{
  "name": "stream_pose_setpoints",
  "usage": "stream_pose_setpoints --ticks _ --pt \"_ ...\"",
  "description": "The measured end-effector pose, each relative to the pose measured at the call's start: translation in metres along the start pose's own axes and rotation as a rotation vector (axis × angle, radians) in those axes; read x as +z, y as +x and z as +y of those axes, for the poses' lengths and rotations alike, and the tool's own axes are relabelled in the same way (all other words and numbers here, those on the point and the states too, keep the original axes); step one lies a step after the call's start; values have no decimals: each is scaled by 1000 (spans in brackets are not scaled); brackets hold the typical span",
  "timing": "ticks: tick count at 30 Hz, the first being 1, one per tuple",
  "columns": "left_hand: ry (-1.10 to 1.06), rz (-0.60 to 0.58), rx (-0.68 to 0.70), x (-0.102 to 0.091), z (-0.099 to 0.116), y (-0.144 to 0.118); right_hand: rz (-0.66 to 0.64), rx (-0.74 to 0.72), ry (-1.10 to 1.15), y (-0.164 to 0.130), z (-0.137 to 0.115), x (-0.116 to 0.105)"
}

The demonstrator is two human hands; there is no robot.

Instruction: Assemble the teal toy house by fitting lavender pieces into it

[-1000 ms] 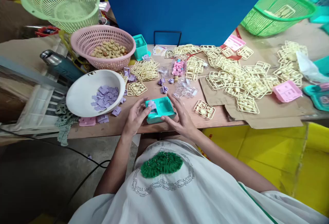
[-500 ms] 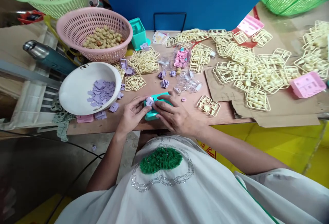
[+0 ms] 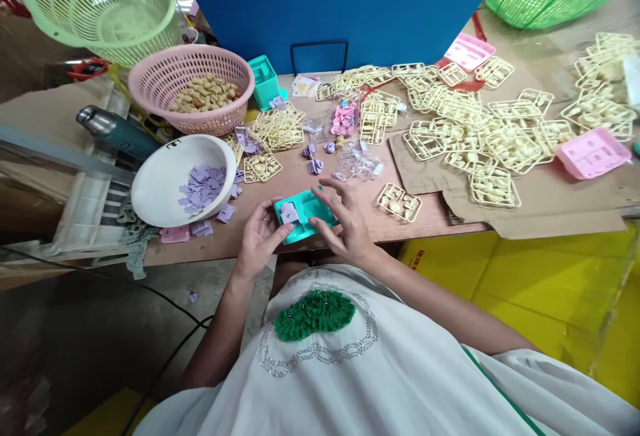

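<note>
A teal tray [image 3: 306, 213], boxy and shallow with a lilac tile [image 3: 289, 212] seated in its left end, sits at the worktop's [image 3: 350, 216] near edge, held between both hands. The left hand [image 3: 260, 236] grips the tray from 8 o'clock, thumb pressed against its side beside the tile. The right hand [image 3: 345, 226] arches over from 4 o'clock, fingers spread and bent, tips touching the tray's right rim. A white bowl [image 3: 165, 176] of lilac tiles lies at 10 o'clock, cream frames [image 3: 493, 186] at 2 o'clock.
</note>
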State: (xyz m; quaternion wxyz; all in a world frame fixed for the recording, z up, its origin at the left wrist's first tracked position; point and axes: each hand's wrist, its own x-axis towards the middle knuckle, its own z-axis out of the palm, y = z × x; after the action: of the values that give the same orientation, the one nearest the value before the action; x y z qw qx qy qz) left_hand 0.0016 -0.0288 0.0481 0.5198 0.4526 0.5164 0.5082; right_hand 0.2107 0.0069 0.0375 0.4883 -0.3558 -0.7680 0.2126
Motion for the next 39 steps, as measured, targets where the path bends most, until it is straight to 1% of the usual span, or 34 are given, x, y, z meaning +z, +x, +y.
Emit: stream_pose_setpoints --ticks 2,6,9,12,15,17,20,24,26,29,32,34,36,39 --pt "4 26 41 4 -1 -8 10 57 27 -1 -1 1" --pt "1 68 133 9 -8 -17 -48 74 104 2 0 1" --pt "-5 96 126 10 -14 -20 -19 83 121 3 -2 1" --pt "54 141 128 12 -14 -21 -1 33 81 3 -9 2" --pt "154 170 198 16 -9 -24 -63 -46 61 1 -19 -1" --pt "184 175 227 18 -5 -25 -87 -70 72 0 -26 -4" --pt "208 109 203 13 -2 -25 -96 -70 78 -2 -30 -10" --pt "326 -46 131 1 7 -16 -135 -53 51 -6 -29 -15" --pt "445 -88 149 -2 15 -7 -174 -51 34 -7 -27 -15" --pt "620 -140 233 1 28 9 -221 -41 2 -10 -26 -13" --pt "675 -221 248 5 34 21 -214 -36 -35 -11 -26 -10" --pt "681 -229 248 7 34 23 -191 -41 -44 -10 -26 -9" --pt "674 -212 263 7 33 24 -179 -39 -36 -8 -26 -7" --pt "668 -199 266 6 33 23 -187 6 16 -4 -24 -7"
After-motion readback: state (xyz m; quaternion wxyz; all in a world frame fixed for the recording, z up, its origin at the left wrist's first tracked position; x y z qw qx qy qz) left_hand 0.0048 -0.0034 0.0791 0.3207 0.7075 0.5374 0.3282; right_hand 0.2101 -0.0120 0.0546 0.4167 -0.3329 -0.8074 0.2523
